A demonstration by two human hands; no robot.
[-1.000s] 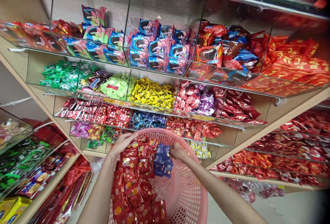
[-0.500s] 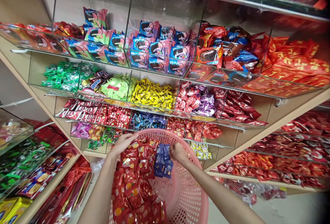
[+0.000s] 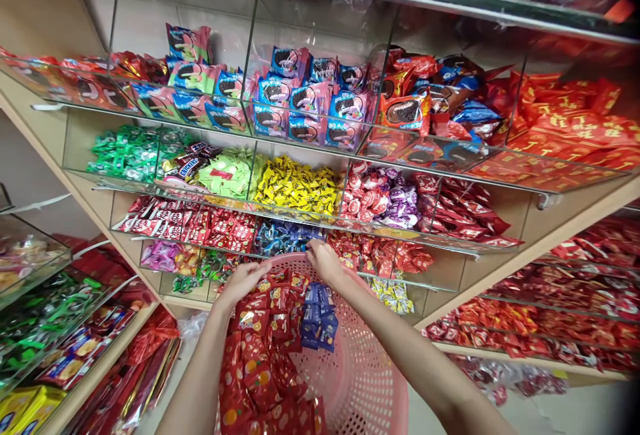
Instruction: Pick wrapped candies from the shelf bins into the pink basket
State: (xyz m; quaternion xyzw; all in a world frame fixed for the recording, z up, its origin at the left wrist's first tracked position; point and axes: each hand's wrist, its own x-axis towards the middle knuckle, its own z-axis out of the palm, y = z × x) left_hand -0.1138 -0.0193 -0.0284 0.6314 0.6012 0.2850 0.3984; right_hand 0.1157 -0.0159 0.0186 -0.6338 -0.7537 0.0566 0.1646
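Note:
A pink perforated plastic basket [image 3: 400, 381] stands below the shelves, tilted in my view. My left hand [image 3: 246, 283] holds its far left rim, fingers over the edge. Red candy packets [image 3: 265, 371] with orange pictures fill the left side of the basket. Beside them lies a cluster of small dark blue packets [image 3: 319, 318]. My right hand [image 3: 324, 263] reaches over the far rim to the blue packets [image 3: 285, 233] in a shelf compartment. Its fingertips are bent beside them and partly hidden, so whether they hold a packet I cannot tell.
Clear-fronted shelves hold yellow candies [image 3: 297, 185], green candies [image 3: 131, 151], cookie packs [image 3: 306, 98] and red-orange packets [image 3: 570, 118]. A glass shelf edge [image 3: 450, 5] crosses above. More stocked shelves flank both sides, with red packets [image 3: 575, 288] to the right.
My right hand has moved up and slightly left, from beside the blue packets inside the basket to the shelf compartment beyond the rim. My left hand stays on the rim.

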